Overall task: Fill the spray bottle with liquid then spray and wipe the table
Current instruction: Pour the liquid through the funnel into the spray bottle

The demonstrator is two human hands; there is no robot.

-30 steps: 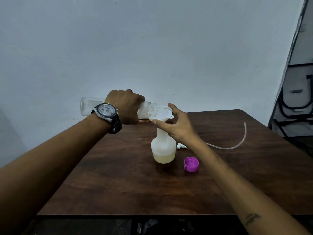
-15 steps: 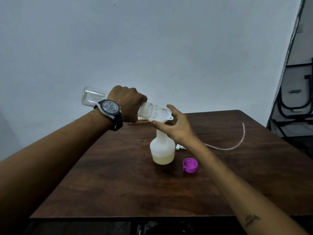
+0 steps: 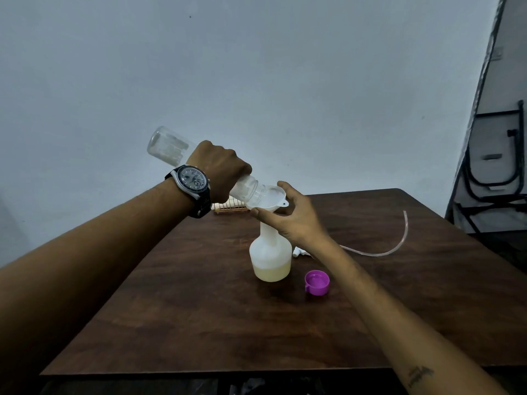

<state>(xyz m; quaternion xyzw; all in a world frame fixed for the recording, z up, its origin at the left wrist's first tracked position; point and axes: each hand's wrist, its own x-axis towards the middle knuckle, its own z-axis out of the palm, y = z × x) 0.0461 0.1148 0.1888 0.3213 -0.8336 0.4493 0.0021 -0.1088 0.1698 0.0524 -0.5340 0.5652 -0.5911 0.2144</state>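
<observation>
A white spray bottle (image 3: 270,259) stands on the brown table (image 3: 199,323) with pale yellow liquid in its bottom part. A white funnel (image 3: 269,199) sits in its neck. My right hand (image 3: 293,220) holds the funnel's rim and the bottle neck. My left hand (image 3: 221,175) grips a clear plastic bottle (image 3: 168,149), tilted mouth-down into the funnel, its base raised to the upper left. The clear bottle looks nearly empty. The spray head (image 3: 299,252) with its clear tube (image 3: 393,246) lies on the table behind my right wrist.
A purple cap (image 3: 316,282) lies open side up just right of the spray bottle. A small wire rack (image 3: 231,208) sits at the table's far edge. Folded chairs (image 3: 496,166) lean against the wall at far right.
My left hand has tipped the clear bottle steeper, raising its base from about level to well above the mouth. The right hand has stayed on the funnel.
</observation>
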